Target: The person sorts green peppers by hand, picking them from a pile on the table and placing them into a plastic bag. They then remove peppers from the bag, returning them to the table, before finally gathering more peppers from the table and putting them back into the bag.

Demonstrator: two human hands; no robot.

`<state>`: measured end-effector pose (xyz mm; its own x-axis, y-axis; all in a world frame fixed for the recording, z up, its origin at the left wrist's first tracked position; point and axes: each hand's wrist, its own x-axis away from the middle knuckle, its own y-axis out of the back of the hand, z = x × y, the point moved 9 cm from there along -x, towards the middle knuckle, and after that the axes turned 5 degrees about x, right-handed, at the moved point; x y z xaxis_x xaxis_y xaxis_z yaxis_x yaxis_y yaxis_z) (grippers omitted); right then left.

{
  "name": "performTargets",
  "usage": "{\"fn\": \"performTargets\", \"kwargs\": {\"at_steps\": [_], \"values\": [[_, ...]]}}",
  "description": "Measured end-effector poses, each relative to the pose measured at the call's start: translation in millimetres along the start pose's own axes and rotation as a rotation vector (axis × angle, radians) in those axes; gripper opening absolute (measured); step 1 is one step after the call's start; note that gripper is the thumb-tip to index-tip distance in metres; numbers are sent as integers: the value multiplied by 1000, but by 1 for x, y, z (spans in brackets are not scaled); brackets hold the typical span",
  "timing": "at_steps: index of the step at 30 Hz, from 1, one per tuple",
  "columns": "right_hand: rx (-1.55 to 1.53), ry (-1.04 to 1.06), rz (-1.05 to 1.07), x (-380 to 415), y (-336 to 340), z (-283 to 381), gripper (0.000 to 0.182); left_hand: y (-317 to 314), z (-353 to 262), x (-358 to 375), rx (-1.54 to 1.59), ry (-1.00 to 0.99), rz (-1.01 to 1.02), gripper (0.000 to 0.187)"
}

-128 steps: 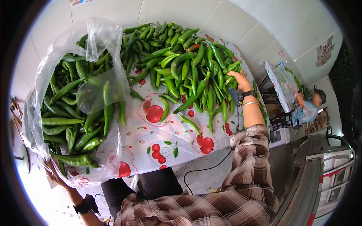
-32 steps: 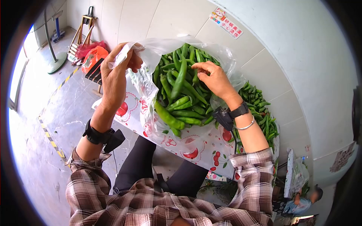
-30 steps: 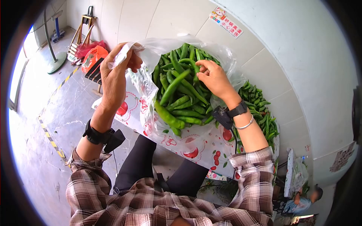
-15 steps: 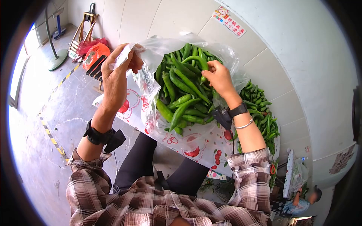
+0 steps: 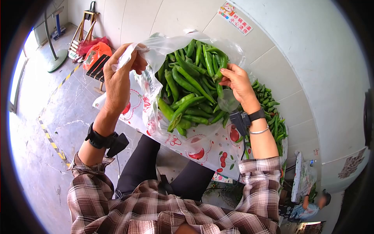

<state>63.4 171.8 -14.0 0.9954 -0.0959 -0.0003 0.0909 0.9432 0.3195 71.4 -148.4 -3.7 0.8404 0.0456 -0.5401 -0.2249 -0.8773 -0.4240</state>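
Note:
A clear plastic bag (image 5: 156, 43) lies open on the table, with a heap of long green chili peppers (image 5: 191, 82) in it. Gathered in the closed fingers of my left hand (image 5: 124, 68) is the bag's left edge, lifted up. My right hand (image 5: 238, 82) pinches one green chili pepper (image 5: 223, 66) between thumb and fingers at the right side of the heap. The lower tip of that pepper is near my fingers, and its body curves up and left over the others. Both wrists wear black strapped devices.
A printed fruit-pattern tablecloth (image 5: 183, 150) covers the table. More green peppers (image 5: 274, 123) are piled to the right by the tiled wall (image 5: 183, 17). An orange bag (image 5: 98, 54) sits on a folding stool (image 5: 97, 70) at left. Another person (image 5: 307, 210) is far off at lower right.
My right hand has moved to the right with the pinched pepper, away from the middle of the heap. My left hand keeps its hold on the bag's edge.

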Motion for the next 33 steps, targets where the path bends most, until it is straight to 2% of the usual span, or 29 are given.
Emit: {"fn": "performTargets", "kwargs": {"at_steps": [5,7,9,11,12,13,15,17,18,19,20,21,22,24,27,28,32,33], "values": [[8,57,20,7,-22,11,26,-4,1,0,1,5,3,25],[108,154,30,9,-25,18,29,-5,-1,1,-34,-11,6,27],[121,156,28,17,-26,19,24,-6,0,1,-26,-3,12,27],[398,213,147,34,-43,26,18,-3,0,2,-25,1,14,27],[535,430,125,51,-57,42,16,-2,0,1,-24,-2,10,26],[669,424,230,62,-73,40,25,-3,1,2,-19,-5,11,25],[789,557,255,80,-100,30,32,0,5,2,9,-28,5,25],[956,727,165,93,-116,18,30,16,16,8,-105,-22,-151,27],[964,784,171,91,-122,7,25,31,33,10,-116,54,-241,27],[1002,753,166,88,-124,1,21,27,27,7,-171,11,-109,27],[1002,777,133,87,-123,-1,18,49,47,8,-60,99,-271,26],[956,792,82,87,-119,-1,16,51,51,5,-33,106,-242,26],[873,836,25,92,-113,4,15,51,51,10,-14,167,-369,26],[858,831,-54,101,-101,20,14,39,45,-4,-55,69,-27,26],[857,788,-131,120,-77,33,12,45,54,-6,66,162,-133,25],[852,785,-172,131,-64,35,14,51,58,-8,48,129,-105,24],[774,503,-411,182,25,9,22,43,70,-4,109,164,-30,25],[778,424,-483,198,54,-6,23,35,65,6,70,192,-129,25]]}}
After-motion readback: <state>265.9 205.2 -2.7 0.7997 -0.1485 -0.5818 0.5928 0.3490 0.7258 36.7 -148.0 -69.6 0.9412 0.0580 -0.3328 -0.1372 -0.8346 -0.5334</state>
